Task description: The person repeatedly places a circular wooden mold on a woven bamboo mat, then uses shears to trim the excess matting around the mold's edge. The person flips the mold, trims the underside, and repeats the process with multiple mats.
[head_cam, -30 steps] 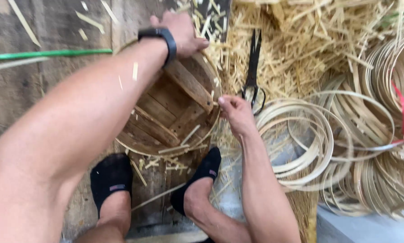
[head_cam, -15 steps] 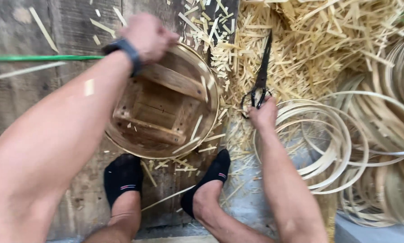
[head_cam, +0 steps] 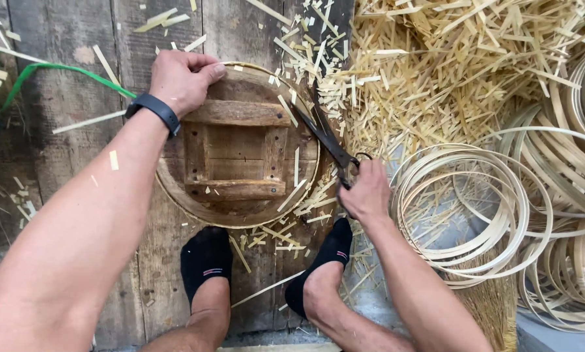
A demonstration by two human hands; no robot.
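Note:
A round wooden form [head_cam: 237, 153] with crossed slats and a thin bamboo band around its rim lies on the plank floor. My left hand [head_cam: 183, 78], with a black watch on the wrist, grips its far left rim. My right hand [head_cam: 365, 190] holds the handles of long black scissors [head_cam: 328, 138]. Their blades point up and left along the form's right edge. My two feet in black socks [head_cam: 206, 255] rest just below the form.
A thick pile of bamboo offcuts [head_cam: 449, 72] fills the upper right. Coiled bamboo hoops [head_cam: 475, 202] lie to the right of my right hand, with more stacked at the far right. A green strap [head_cam: 58, 70] runs across the floor at left. Loose strips litter the planks.
My right hand has taken up the scissors and brought them left to the form's right edge. My left hand stays on the far rim, and the form now lies flatter.

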